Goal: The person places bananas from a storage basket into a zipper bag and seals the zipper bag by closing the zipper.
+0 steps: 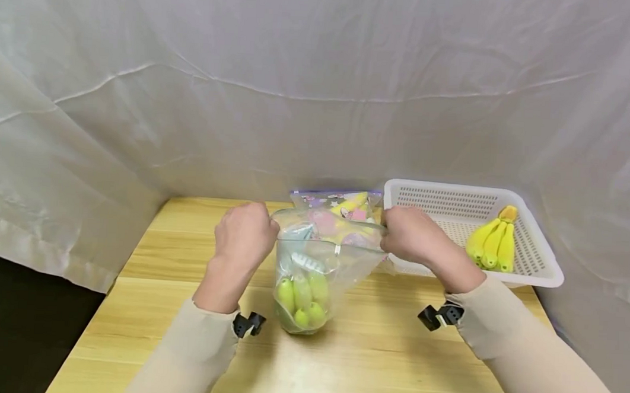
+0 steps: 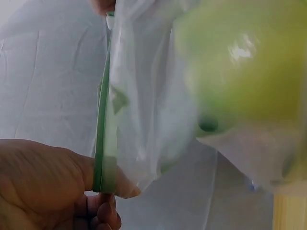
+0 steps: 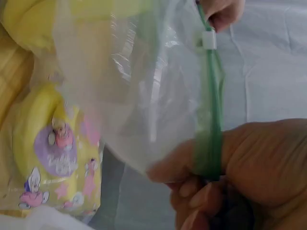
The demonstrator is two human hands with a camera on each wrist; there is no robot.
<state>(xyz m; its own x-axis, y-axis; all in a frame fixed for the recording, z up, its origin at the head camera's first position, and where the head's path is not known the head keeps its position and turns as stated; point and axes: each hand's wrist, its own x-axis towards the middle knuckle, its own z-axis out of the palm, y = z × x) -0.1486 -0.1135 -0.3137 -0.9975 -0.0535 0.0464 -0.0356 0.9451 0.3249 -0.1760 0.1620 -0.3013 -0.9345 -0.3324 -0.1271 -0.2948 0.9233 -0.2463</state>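
Note:
A clear slider-zip bag (image 1: 355, 268) with a green zip strip (image 2: 101, 124) hangs between my two hands. A bunch of yellow-green bananas (image 1: 303, 297) lies in its lower left part. My left hand (image 1: 246, 231) pinches the left end of the strip, its thumb inside the bag mouth. At the opposite end, my right hand (image 1: 411, 234) grips the other corner between thumb and curled fingers. The mouth is spread between them, and a white slider (image 3: 208, 40) sits along the strip.
Behind the bag lies a printed zip bag (image 1: 370, 200) with a purple strip and yellow bananas inside. A white perforated basket (image 1: 548, 271) at the back right holds a bunch of yellow bananas (image 1: 493, 241). Grey cloth (image 1: 318, 131) hangs behind the wooden table (image 1: 381, 354).

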